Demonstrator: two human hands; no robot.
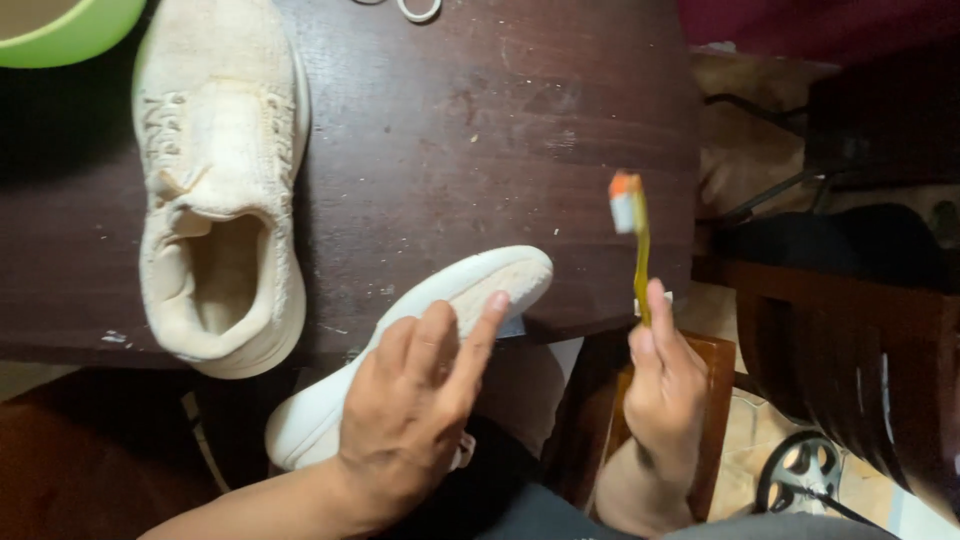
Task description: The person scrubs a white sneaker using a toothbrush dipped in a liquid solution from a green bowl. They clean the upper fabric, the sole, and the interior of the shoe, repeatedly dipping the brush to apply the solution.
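A green bowl (62, 30) peeks in at the top left corner of the dark brown tabletop (480, 130). Next to it a cream shoe (220, 180) lies flat on its sole with its opening facing up. It is out of the way there, and no hand touches it.

More to the middle is the second shoe (470, 300). It is tipped on its side with the sole turned up. Its toe rests on the edge of the tabletop and its heel hangs down toward the person's lap. The left hand (415, 400) grips it around the middle, fingers spread along the sole. That looks like a way to keep it steady and show the sole. The sole looks pale cream and a little dusty, with fine ridges.

On the right, the right hand (665, 385) is closed around a yellow toothbrush (636, 245). The brush stands up in the air, its white and orange head on top, apart from the shoe.
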